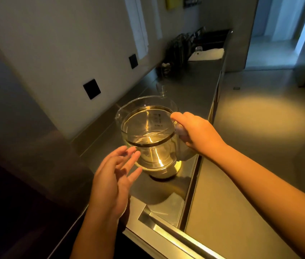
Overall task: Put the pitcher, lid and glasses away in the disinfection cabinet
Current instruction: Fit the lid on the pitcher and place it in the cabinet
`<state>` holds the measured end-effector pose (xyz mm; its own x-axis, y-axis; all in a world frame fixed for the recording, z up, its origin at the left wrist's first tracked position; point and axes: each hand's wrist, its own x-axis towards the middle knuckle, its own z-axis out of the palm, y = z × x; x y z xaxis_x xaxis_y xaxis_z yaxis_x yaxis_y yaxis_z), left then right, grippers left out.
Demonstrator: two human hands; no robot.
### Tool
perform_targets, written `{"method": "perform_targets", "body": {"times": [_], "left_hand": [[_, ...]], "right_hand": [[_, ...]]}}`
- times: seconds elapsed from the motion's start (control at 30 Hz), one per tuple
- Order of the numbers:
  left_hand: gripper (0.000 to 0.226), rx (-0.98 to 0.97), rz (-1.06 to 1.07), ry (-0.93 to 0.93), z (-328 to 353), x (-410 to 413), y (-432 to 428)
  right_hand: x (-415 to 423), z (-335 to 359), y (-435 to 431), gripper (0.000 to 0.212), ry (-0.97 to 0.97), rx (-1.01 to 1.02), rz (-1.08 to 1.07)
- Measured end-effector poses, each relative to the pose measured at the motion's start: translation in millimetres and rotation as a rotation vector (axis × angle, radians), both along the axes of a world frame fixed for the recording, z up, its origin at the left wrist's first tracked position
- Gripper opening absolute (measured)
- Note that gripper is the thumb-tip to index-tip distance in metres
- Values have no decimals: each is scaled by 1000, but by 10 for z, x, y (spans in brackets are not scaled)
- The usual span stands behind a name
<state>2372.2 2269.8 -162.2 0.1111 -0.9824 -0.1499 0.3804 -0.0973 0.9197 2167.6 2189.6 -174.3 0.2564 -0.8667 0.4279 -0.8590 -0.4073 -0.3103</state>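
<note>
Nothing here can be read. The pitcher (148, 146) carries small dark print in a column on its glass — too blurred to make out. A yellow sheet (172, 1) high at the back is also illegible.

A long steel countertop (191, 86) ran along a pale wall (54, 43) towards its far end. Two black square wall plates were set in the wall just above the counter's back edge, one nearer (91, 88) and one farther along (133, 61). At the far end a dark wire rack (180, 46) stood against the back edge, with a white cloth (206, 53) beside it towards the front edge. Beyond the front edge, a pool of warm light lay on the floor (260, 116).
</note>
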Motion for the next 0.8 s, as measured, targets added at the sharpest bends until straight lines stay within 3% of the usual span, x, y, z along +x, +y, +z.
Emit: {"method": "perform_targets", "body": {"times": [0.13,0.23,0.37,0.53,0.8], "left_hand": [[36,317,-194,149,85,-24,-44],[48,405,-223,214,49,-68,-68],[62,428,-179,319,18,-164,-42],[77,420,-161,374,11,-265,9],[83,308,-153,415,194,-373,312]], "right_hand": [[-140,83,58,51,-20,-40,-47],[-230,184,148,50,-6,-48,-40],[-338,318,269,50,-31,-2,-11],[-427,422,412,59,-67,-95,-52],[-511,704,690,58,-103,-182,6]]}}
